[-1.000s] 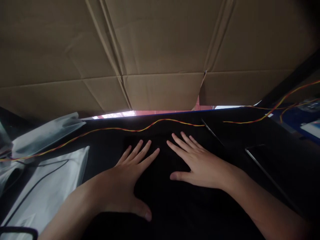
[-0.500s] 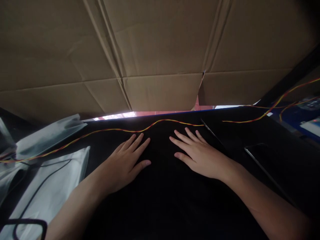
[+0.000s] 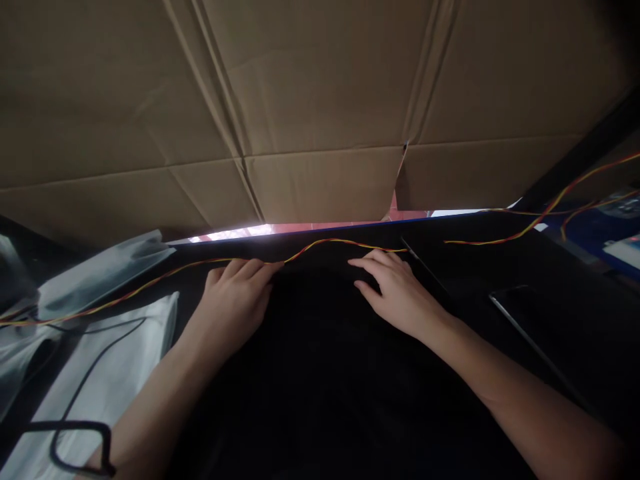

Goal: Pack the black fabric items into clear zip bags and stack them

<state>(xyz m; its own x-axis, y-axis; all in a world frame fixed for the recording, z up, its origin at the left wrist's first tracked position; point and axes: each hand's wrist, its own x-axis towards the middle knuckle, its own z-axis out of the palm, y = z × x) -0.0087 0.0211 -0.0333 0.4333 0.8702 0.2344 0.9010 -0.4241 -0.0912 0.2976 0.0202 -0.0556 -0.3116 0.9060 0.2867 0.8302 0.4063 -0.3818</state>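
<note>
A thin red-and-yellow twisted wire (image 3: 327, 241) runs across the far part of the black table surface (image 3: 320, 373). My left hand (image 3: 237, 293) is over the wire, its fingers bent down onto it and the index fingertip at the strand; the thumb is tucked partly under the hand. My right hand (image 3: 395, 287) stays just short of the wire's right stretch. Its thumb and index finger are apart with nothing between them, and the other fingers are partly hidden. Beside it, a dark thin flat panel (image 3: 423, 261) shows its edge.
Clear plastic bags (image 3: 107, 270) and a white packet (image 3: 130, 360) lie at left, with a black cable loop (image 3: 107, 443) in front. A dark flat device (image 3: 530, 347) rests at right. More twisted wire (image 3: 550, 207) hangs there. A cardboard sheet (image 3: 325, 100) stands behind.
Both hands lay flat with spread fingers before. The left has moved slightly left and forward, its fingers curling onto the wire. The right has lifted and bent its fingers, shifting slightly forward.
</note>
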